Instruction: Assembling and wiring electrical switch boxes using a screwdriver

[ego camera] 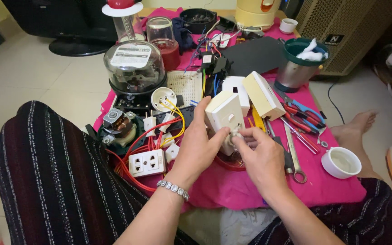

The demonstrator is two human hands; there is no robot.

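While left hand (198, 147) grips cream switch box (224, 115), right hand (262, 156) pinches.

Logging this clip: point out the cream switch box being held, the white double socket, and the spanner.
cream switch box (224, 113), head view, front face.
white double socket (146, 163), head view, face centre.
spanner (294, 159), head view, mid-shaft.

Glossy cream plastic switch box (224, 113), matt pink cloth (232, 186), shiny metal wrench (294, 156).

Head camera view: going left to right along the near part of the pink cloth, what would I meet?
White socket block → left hand → cream switch box → right hand → wrench → white cup.
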